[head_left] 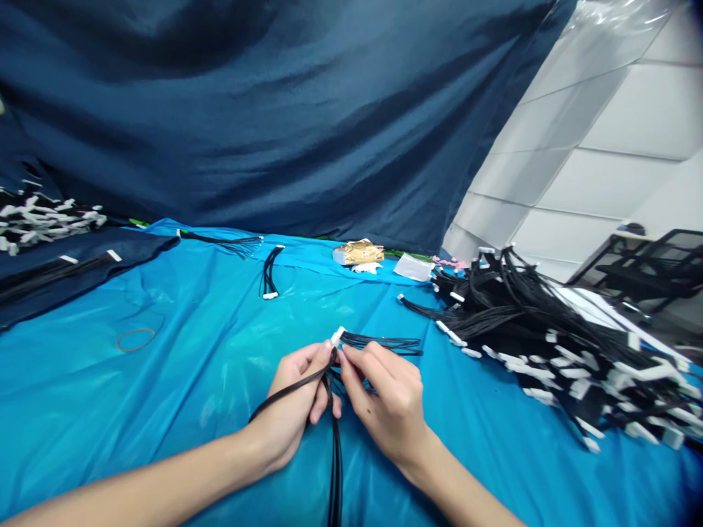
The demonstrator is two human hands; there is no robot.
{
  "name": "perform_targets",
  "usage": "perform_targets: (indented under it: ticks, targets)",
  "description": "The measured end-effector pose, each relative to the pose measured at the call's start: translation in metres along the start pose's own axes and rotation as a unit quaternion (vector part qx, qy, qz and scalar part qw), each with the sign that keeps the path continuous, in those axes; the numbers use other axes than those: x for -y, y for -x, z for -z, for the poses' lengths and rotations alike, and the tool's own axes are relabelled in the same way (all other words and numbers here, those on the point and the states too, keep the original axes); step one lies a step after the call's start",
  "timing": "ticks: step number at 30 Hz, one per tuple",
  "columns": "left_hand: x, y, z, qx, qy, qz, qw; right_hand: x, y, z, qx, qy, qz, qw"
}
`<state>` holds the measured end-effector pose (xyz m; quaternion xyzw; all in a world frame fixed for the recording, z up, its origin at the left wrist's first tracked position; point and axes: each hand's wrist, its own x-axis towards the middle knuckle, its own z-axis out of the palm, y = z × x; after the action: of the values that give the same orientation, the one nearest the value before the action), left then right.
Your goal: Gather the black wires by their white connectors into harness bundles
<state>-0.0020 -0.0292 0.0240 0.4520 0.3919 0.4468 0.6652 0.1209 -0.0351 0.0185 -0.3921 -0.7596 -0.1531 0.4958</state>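
A bundle of black wires (pixel 335 468) with a white connector (pixel 337 337) is held over the blue sheet. My left hand (pixel 299 399) is closed on it, with thumb and fingers just below the connector. Some wires loop over the left wrist, others hang down toward the bottom edge. My right hand (pixel 387 391) is pinched at the wires beside the connector, its fingertips close to my left thumb. Further wires fan out to the right behind the right fingers. What exactly lies between the right fingertips is too small to tell.
Black cables with white connectors are heaped at the right (pixel 527 307) and far left (pixel 44 219). Beyond my hands lie a short cable (pixel 268 274), another cable (pixel 220 241), a gold packet (pixel 359 253) and a white paper (pixel 414 267). A rubber band (pixel 135 339) rests at left.
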Motion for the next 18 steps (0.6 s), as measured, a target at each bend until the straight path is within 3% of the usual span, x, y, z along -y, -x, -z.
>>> perform_targets:
  ticks: [18]
  targets:
    - [0.0016, 0.0008, -0.0005, 0.013, -0.001, 0.003, 1.0, 0.0004, -0.0005, 0.0008, 0.011, 0.002, -0.004, 1.0]
